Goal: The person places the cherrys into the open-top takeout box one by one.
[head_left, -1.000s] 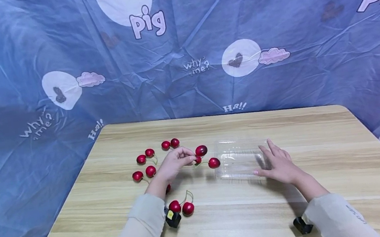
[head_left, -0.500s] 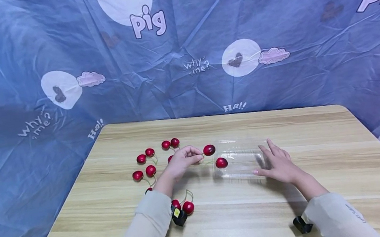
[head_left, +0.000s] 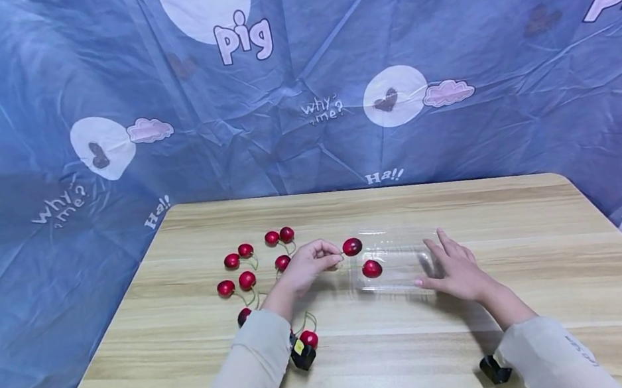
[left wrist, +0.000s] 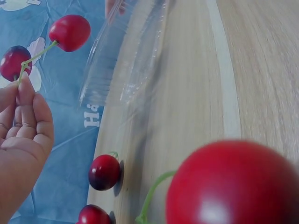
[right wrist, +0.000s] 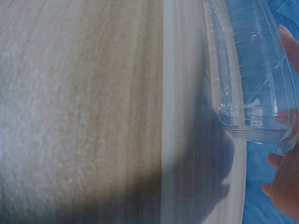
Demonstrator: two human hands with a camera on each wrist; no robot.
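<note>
1. As I look down through the head camera, a creased blue cloth (head_left: 257, 155), printed with white lettering and pale shapes, fills the far side.
2. In front of it spreads a smooth, pale, wood-grained table (head_left: 408, 360) with rounded far corners.
3. On the table sits a clear plastic container (head_left: 400, 262), a shallow rectangle with ribbed walls. I judge it very light, thin and springy, quick to slide; I would steady it by its rim.
4. At its right end is the right hand (head_left: 457, 271), fingers spread and fairly straight. I cannot tell how firmly they press.
5. The left hand (head_left: 310, 266) pinches a stem between thumb and fingers.
6. Glossy red loose cherries (head_left: 232, 261) lie on the table to the left, mostly in twos.
7. The held cherry pair (left wrist: 70, 32) is raised above the table by the container's left end. I expect it to be light, with slick, rounded skins.
8. Its thin green stems (left wrist: 43, 52) meet at a fork, my preferred grip, though the fruit may swing.
</note>
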